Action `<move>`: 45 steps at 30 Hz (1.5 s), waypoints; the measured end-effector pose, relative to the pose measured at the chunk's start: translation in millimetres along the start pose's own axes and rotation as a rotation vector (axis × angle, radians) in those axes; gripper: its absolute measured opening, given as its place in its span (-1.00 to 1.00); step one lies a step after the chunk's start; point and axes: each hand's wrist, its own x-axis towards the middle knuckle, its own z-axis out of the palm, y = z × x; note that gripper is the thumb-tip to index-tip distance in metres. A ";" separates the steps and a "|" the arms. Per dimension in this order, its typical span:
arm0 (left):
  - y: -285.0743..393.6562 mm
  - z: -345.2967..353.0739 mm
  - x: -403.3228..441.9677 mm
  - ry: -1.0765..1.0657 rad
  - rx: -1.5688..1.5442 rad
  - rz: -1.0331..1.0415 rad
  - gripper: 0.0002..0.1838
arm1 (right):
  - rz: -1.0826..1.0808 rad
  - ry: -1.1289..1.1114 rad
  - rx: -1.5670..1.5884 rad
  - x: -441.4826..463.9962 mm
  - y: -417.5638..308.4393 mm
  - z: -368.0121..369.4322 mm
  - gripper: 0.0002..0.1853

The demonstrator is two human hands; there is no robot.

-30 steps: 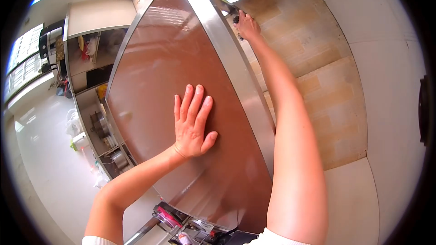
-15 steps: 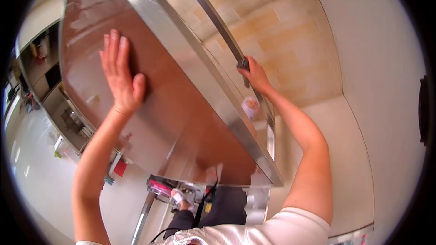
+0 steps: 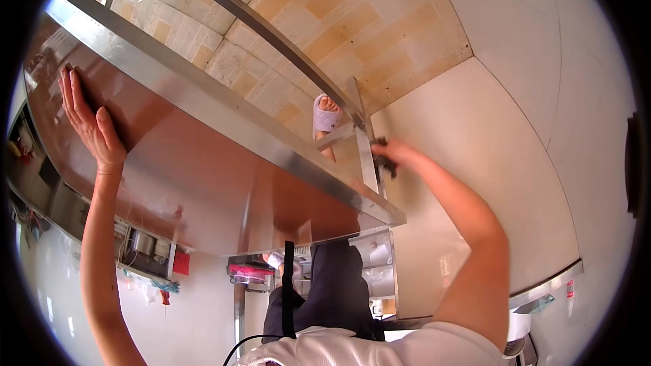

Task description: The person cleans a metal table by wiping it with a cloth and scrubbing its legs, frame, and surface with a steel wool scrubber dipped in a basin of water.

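Note:
My left hand (image 3: 95, 125) lies flat, fingers stretched out, on a glossy reddish-brown panel (image 3: 196, 169) with a wide steel edge (image 3: 203, 91). Closed round a dark, crumpled scouring pad (image 3: 385, 157) is my right hand (image 3: 401, 154), slightly blurred. The pad is beside a steel leg (image 3: 366, 163), near where a long steel bar (image 3: 271, 27) joins it; whether pad and leg touch, I cannot tell. Beyond the steel edge a foot in a pale lilac slipper (image 3: 325, 118) shows between the bars.
Beige and tan tiles (image 3: 352, 13) cover a surface behind the bars, with a plain pale surface (image 3: 447, 122) to the right. Shelves with pots (image 3: 141, 240) and other kitchen goods stand at left. A pink item (image 3: 249, 272) is near my dark trousers (image 3: 332, 285).
The panel and frame have swung across the view. My left hand stays flat on the panel, now further left. My right hand, with the pad, has gone from the long bar to beside the leg.

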 end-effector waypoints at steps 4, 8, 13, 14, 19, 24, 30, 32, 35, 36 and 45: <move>-0.3 -0.3 -0.3 -0.014 0.002 -0.019 -0.31 | -0.088 0.156 -0.066 -42.8 4.7 54.4 -0.47; -4.0 -1.6 -1.1 -0.017 0.021 -0.011 -0.30 | -0.023 0.272 -0.045 42.6 -12.8 38.4 -0.42; -5.6 -2.3 -4.2 -0.039 0.012 -0.030 -0.27 | -0.185 0.528 -0.006 88.3 9.6 33.6 -0.52; -6.9 -0.5 -3.0 -0.039 0.013 -0.027 -0.26 | -0.230 0.579 0.109 93.7 16.1 37.6 -0.51; -2.3 1.5 -6.9 -0.053 -0.037 -0.093 -0.24 | -0.103 0.350 0.287 149.2 -3.1 10.1 -0.54; -3.8 7.4 -5.5 -0.028 -0.059 -0.116 -0.21 | -0.065 0.382 -0.494 239.6 -48.1 -19.9 -0.56; -10.1 4.7 -7.4 -0.015 -0.039 -0.078 -0.24 | -0.404 0.474 -0.420 221.0 -18.0 -15.2 -0.50; -10.0 2.7 -4.8 -0.021 -0.011 -0.031 -0.26 | -0.319 0.453 -0.454 191.0 -20.6 -10.3 -0.51; -10.6 -2.0 -3.5 -0.041 -0.008 -0.042 -0.28 | -0.183 0.516 -0.299 148.4 -8.4 -5.8 -0.56; -10.6 -5.8 -4.0 -0.048 -0.009 -0.055 -0.28 | -0.091 0.557 -0.211 127.7 -10.4 -2.4 -0.59; -3.4 -27.5 -5.1 -0.130 -0.035 -0.206 -0.27 | -0.777 0.389 0.188 -159.8 -182.0 61.9 -0.52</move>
